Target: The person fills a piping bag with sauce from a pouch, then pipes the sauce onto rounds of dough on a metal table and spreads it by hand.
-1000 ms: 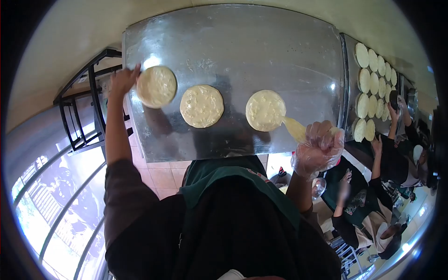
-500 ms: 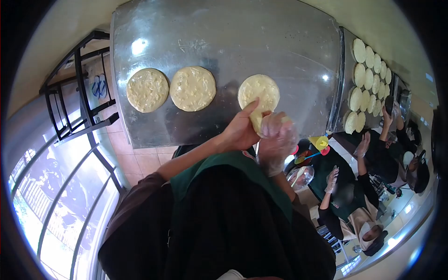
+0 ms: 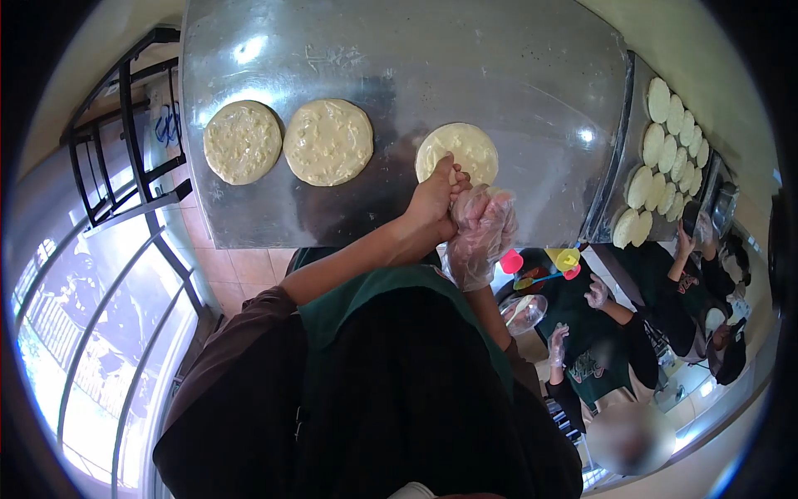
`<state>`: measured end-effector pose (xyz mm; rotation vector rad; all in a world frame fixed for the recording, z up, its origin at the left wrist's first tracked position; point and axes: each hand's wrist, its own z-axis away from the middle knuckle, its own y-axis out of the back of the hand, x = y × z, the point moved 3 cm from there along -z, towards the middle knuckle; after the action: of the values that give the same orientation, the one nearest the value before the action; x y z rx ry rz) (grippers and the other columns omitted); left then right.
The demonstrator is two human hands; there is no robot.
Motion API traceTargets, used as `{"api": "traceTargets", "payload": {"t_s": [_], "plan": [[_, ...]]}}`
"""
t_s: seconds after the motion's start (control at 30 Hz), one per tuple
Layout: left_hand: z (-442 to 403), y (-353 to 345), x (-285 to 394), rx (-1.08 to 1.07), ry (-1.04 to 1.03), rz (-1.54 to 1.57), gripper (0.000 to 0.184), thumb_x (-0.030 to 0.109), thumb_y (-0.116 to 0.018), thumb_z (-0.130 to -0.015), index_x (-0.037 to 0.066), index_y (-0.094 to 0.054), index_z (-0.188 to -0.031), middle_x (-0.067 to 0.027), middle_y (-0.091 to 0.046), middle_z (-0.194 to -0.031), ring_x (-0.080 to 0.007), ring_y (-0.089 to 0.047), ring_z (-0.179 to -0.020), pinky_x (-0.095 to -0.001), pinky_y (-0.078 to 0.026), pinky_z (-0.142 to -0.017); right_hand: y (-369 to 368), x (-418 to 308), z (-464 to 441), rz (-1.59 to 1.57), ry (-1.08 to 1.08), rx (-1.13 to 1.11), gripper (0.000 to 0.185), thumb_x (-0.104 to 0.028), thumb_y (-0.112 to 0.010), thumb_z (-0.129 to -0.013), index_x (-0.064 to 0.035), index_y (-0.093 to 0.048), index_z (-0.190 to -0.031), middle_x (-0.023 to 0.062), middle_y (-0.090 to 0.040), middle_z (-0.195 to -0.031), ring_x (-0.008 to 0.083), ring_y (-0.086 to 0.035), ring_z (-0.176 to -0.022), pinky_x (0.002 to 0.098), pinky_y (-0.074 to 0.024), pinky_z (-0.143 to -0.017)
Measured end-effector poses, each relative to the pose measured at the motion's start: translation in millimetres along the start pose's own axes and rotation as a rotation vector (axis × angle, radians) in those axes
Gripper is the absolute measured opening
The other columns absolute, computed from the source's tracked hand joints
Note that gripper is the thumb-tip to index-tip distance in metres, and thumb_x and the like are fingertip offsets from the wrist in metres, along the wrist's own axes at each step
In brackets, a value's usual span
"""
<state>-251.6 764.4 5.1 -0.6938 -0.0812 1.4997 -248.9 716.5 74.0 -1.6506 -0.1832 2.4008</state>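
Observation:
A round, flat pale-yellow disc (image 3: 470, 143) with a lumpy, glossy top lies on the metal table, just beyond my hands. My left hand (image 3: 432, 202), bare, is closed at the disc's near edge, its thumb pointing over the disc. Pressed close on its right is my right hand (image 3: 480, 224), in a clear plastic glove and closed in a fist. What the fingers hold is hidden between the hands. Two similar discs, one at far left (image 3: 242, 142) and one closer (image 3: 329, 142), lie side by side left of my hands.
The metal table (image 3: 399, 75) has its near edge below my wrists. Several pale rounds stand on a surface at right (image 3: 661, 154). Two co-workers are at right, near a yellow container (image 3: 563, 259) and a clear bowl (image 3: 524, 314). A black metal frame (image 3: 137, 133) stands left.
Both hands have shifted slightly up and left against the disc. The pale yellow soft piece seen between them earlier is now mostly hidden. The view has shifted, and a co-worker's hands have lowered.

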Motion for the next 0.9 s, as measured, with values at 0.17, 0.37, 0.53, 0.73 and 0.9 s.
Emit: {"api": "traceTargets", "payload": {"t_s": [0.17,0.37,0.53,0.73,0.9], "plan": [[-20.2,11.9,5.1,-0.063,-0.011,0.032,0.024,0.034,-0.049,-0.093,0.012,-0.049,-0.083,-0.0001,-0.051,-0.064,-0.0138,-0.053,-0.057,-0.0303,-0.051,-0.06,-2.3,-0.3,-10.8,0.019,-0.058,0.068,0.034,-0.026,-0.043,-0.098,-0.0056,-0.049,-0.071,0.0001,-0.049,-0.067,0.0083,-0.045,-0.063,0.0225,-0.0365,-0.057],[-2.0,19.6,-3.0,0.208,-0.037,-0.108,0.026,0.033,-0.045,-0.095,0.007,-0.048,-0.089,-0.0052,-0.05,-0.073,-0.0175,-0.052,-0.064,-0.0348,-0.049,-0.06,1.6,6.0,-6.7,-0.008,-0.111,-0.145,0.034,-0.022,-0.042,-0.097,-0.0071,-0.045,-0.067,-0.0009,-0.043,-0.061,0.0066,-0.036,-0.056,0.0227,-0.029,-0.05],[-9.9,29.6,-4.7,0.172,-0.017,-0.123,0.03,0.034,-0.042,-0.095,0.005,-0.049,-0.09,-0.0094,-0.054,-0.08,-0.0249,-0.058,-0.078,-0.043,-0.051,-0.071,-1.6,4.3,-7.4,0.017,-0.116,-0.158,0.037,-0.024,-0.041,-0.098,-0.0073,-0.043,-0.065,-0.0013,-0.038,-0.057,0.0072,-0.034,-0.052,0.023,-0.0272,-0.049],[-25.4,-1.7,3.9,0.097,-0.044,-0.104,0.031,0.035,-0.044,-0.094,0.005,-0.05,-0.098,-0.0108,-0.055,-0.087,-0.0255,-0.058,-0.082,-0.0411,-0.05,-0.075,-11.8,-4.8,-34.3,0.018,-0.071,-0.12,0.038,-0.023,-0.042,-0.097,-0.0073,-0.044,-0.063,-0.0008,-0.039,-0.056,0.007,-0.034,-0.051,0.0235,-0.0274,-0.048],[1.7,51.8,-23.8,0.193,0.042,-0.184,0.03,0.033,-0.044,-0.094,0.005,-0.05,-0.101,-0.0105,-0.055,-0.088,-0.024,-0.057,-0.084,-0.0414,-0.049,-0.076,22.0,9.4,10.0,-0.025,-0.186,-0.085,0.036,-0.02,-0.041,-0.097,-0.0074,-0.043,-0.063,-0.0007,-0.039,-0.056,0.0068,-0.035,-0.051,0.0235,-0.0274,-0.047]]}}
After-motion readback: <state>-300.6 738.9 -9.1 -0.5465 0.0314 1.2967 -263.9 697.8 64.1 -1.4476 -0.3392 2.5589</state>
